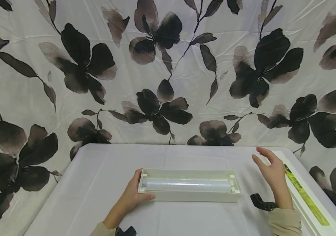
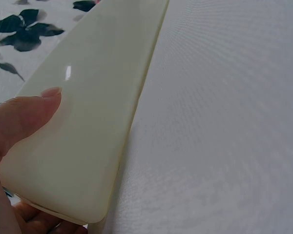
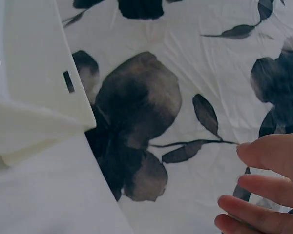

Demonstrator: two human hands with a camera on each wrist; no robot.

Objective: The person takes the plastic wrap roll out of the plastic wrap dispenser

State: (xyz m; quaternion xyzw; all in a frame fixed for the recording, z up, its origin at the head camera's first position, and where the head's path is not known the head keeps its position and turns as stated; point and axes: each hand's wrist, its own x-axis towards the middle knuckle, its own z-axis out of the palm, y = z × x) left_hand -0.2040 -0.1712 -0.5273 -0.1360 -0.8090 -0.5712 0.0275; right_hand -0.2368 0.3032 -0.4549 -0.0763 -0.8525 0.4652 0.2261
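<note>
A long, pale cream plastic-wrap dispenser box stands at the middle of the table with its top open. Inside it lies a roll of clear plastic wrap. My left hand grips the box's left end; in the left wrist view the thumb presses the smooth front wall and the other fingers curl behind the end. Apart from the box, my right hand is raised at the right, fingers relaxed and holding nothing. A long white piece with a yellow label strip lies beside and partly behind that hand.
The white-covered table ends just behind the box, where a floral curtain hangs. Black wrist devices sit on both wrists, over beige sleeves. The white piece runs along the table's right edge.
</note>
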